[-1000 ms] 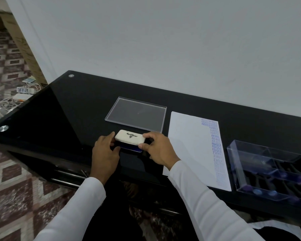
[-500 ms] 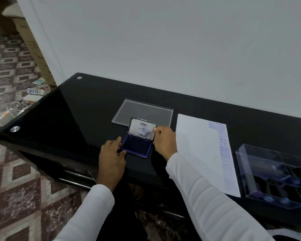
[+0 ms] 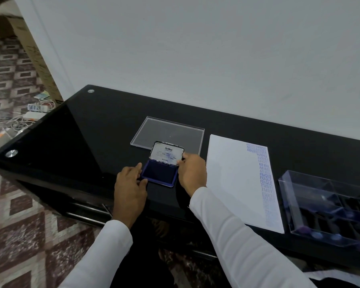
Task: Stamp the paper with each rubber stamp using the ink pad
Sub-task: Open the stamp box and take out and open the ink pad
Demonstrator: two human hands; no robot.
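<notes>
Head view: both hands [image 3: 131, 183] hold open ink pad [image 3: 160, 172].

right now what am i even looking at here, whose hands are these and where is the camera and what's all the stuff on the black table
There is no machine here. A person in white sleeves wears a camera on the head, so you look forward and down at their own two hands.

On the black table lies an ink pad with its lid standing open and the dark blue pad showing. The left hand rests its fingers against the pad's left edge. The right hand pinches the lid's right edge.

Behind the pad lies a flat clear plastic cover. To the right is a sheet of paper, with blue stamped words down its right side. Further right stands a clear box with dark compartments; its contents are too blurred to name.
</notes>
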